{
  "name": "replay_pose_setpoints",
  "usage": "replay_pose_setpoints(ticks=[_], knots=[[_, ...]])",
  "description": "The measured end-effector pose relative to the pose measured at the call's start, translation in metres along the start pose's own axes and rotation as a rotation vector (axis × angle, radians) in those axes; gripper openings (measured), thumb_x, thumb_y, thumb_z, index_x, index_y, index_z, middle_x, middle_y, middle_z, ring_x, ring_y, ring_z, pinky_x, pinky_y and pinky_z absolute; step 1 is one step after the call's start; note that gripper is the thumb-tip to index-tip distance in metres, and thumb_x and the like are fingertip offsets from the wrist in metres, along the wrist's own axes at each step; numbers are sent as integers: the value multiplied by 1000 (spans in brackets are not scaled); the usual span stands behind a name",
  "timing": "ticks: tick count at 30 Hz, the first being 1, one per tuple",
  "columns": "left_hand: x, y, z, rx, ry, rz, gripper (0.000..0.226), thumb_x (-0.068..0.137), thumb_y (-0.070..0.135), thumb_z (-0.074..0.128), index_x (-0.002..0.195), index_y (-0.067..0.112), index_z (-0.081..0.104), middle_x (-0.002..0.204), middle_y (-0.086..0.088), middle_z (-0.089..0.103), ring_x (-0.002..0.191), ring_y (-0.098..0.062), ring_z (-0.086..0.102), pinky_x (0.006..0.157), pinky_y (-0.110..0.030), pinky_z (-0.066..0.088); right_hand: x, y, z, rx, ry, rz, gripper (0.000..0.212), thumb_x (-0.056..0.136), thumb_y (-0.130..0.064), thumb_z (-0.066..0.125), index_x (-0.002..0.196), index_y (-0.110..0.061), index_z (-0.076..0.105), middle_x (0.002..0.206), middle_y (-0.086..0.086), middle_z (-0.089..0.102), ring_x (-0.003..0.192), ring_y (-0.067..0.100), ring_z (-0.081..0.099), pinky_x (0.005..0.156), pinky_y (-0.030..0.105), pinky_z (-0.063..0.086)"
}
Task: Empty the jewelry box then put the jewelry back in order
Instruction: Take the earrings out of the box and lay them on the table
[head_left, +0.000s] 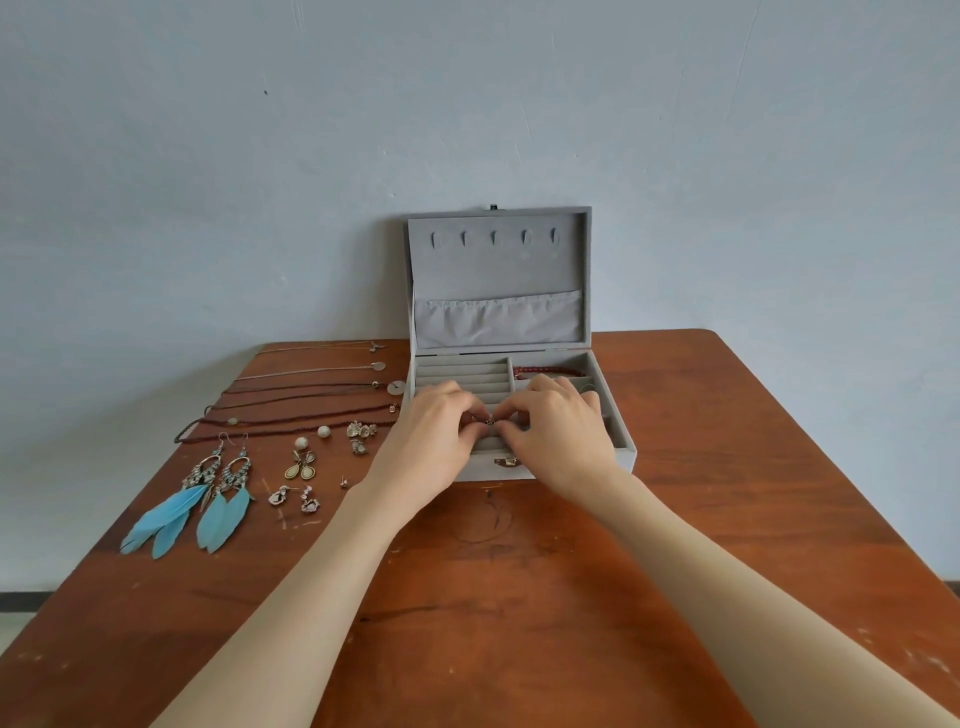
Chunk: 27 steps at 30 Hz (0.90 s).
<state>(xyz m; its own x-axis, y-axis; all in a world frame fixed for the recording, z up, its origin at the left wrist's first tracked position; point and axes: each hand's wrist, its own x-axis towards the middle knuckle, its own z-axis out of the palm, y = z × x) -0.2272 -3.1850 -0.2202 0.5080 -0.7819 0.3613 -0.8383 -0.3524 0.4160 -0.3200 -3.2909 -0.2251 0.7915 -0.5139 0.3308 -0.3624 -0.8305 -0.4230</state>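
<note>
Grey velvet jewelry box (524, 470), lid upright, ring rolls at left. Left hand (434, 434) and right hand (558, 428) fingertips pinch small metal piece (489, 422) together above rolls.

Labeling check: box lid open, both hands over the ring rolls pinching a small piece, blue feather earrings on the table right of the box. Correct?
One error. The blue feather earrings lie on the table to the left of the jewelry box, not the right, as the head view shows. The rest holds: lid open, left hand and right hand pinching a small piece over the ring rolls.
</note>
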Motion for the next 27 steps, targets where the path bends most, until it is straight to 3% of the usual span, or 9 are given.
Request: replay_pose_setpoints(ticks=[7,10,16,27], knots=[[3,-2,2,-47,-3,-66,7,85,20,63,89,15,66,85,7,51,78,-8,49,65,-14,32,6,-1,0,67,-39,59,11,86,-29,58,88,-24,68,88,-9,47,102,18,48,83,33,25],[6,-3,2,-61,-9,-88,7,85,20,64,88,15,67,85,5,52,74,-6,47,59,-11,34,7,-1,0,73,-48,65,10,85,-28,58,88,-25,68,89,-9,48,101,18,48,82,33,25],[3,-5,6,-74,38,-75,11,85,18,64,94,15,69,90,4,54,78,-4,47,65,-5,34,7,-1,0,82,-49,59,11,85,-27,57,88,-27,68,89,-9,49,101,18,49,83,34,26],[1,-5,9,-76,86,-86,9,84,21,64,89,16,70,90,4,57,84,-5,45,68,-10,31,10,1,-1,127,-61,85,14,84,-27,57,94,-28,67,85,-11,50,98,16,53,86,36,30]])
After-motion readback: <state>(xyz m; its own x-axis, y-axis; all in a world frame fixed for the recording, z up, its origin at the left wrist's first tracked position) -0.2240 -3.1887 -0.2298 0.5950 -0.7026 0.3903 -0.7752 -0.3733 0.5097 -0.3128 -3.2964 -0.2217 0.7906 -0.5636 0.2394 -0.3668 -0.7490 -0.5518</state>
